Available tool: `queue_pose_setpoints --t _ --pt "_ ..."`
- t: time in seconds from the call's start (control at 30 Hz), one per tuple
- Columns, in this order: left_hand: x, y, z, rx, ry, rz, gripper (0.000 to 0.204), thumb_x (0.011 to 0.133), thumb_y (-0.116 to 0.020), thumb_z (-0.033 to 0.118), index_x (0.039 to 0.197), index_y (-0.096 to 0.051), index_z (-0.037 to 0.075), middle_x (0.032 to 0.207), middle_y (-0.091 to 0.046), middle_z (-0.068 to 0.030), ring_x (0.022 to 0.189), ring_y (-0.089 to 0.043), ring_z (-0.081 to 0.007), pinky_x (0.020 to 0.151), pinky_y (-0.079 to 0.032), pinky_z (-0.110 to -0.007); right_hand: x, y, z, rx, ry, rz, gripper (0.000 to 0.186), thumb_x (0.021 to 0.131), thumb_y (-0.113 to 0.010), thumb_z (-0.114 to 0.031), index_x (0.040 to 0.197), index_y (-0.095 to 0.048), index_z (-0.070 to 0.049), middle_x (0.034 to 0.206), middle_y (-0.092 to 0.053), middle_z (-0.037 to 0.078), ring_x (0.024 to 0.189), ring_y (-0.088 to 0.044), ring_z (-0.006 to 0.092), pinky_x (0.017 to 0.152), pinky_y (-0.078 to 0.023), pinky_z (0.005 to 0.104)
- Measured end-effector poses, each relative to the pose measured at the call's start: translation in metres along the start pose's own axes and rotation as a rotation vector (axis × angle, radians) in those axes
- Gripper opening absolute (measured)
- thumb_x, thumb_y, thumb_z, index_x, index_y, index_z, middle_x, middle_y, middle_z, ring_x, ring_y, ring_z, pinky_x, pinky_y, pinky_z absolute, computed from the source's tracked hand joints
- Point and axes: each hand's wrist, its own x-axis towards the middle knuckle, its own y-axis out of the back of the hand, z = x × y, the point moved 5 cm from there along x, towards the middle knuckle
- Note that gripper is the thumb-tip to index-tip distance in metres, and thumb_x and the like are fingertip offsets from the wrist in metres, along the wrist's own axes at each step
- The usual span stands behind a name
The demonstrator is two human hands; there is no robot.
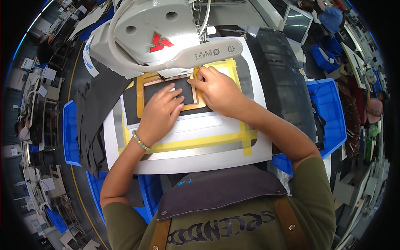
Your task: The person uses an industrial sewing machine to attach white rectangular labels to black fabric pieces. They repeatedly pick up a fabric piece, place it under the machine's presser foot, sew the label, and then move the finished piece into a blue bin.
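Note:
My left hand (158, 113), a beaded bracelet at its wrist, lies with fingers spread over dark fabric (155, 89) inside an orange-yellow rectangular frame (140, 100). A small white patch shows between its fingertips. My right hand (221, 89) is at the frame's upper right corner, thumb and index finger bent close together; whatever they pinch, if anything, is too small to make out. The frame rests on a white board (196, 126) edged with yellow tape (183, 143). Just beyond my hands hangs the white sewing machine head (146, 37), hiding the frame's far edge.
A grey light bar (208, 53) crosses low above my hands. Dark cloth pieces (93, 121) drape at the left, above a blue bin (71, 137). Another blue bin (333, 108) stands right, past the dark machine table (283, 71). A monitor (296, 24) sits at the far right.

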Motion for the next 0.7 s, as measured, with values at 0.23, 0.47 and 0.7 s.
queue_pose_setpoints --t 0.23,0.47,0.7 --pt "-0.003 -0.011 0.01 -0.061 0.034 -0.059 0.032 0.096 -0.063 0.013 0.126 -0.071 0.006 0.143 -0.061 -0.0106 0.141 -0.049 -0.0325 0.112 -0.041 -0.046 0.008 -0.02 -0.016 -0.451 0.107 -0.079 0.031 0.079 -0.07 -0.016 0.105 -0.072 -0.001 0.104 -0.058 0.006 0.105 -0.057 0.0201 0.073 -0.049 0.0306" --pt "-0.001 -0.007 0.002 -0.232 0.055 -0.072 0.034 0.096 -0.061 0.011 0.128 -0.069 0.004 0.143 -0.061 -0.0117 0.141 -0.048 -0.0337 0.116 -0.037 -0.046 0.006 -0.017 -0.008 -0.34 0.113 -0.035 0.034 0.08 -0.07 -0.015 0.11 -0.071 0.0 0.106 -0.058 0.006 0.106 -0.058 0.0207 0.076 -0.053 0.0324" --pt "-0.014 0.004 -0.014 -0.148 0.038 -0.094 0.035 0.096 -0.063 0.012 0.13 -0.067 0.005 0.15 -0.056 -0.0097 0.144 -0.044 -0.0346 0.118 -0.035 -0.046 0.004 0.0 -0.014 -0.184 0.169 -0.183 0.035 0.084 -0.064 -0.01 0.116 -0.069 0.002 0.108 -0.059 0.008 0.106 -0.058 0.0222 0.081 -0.048 0.0336"
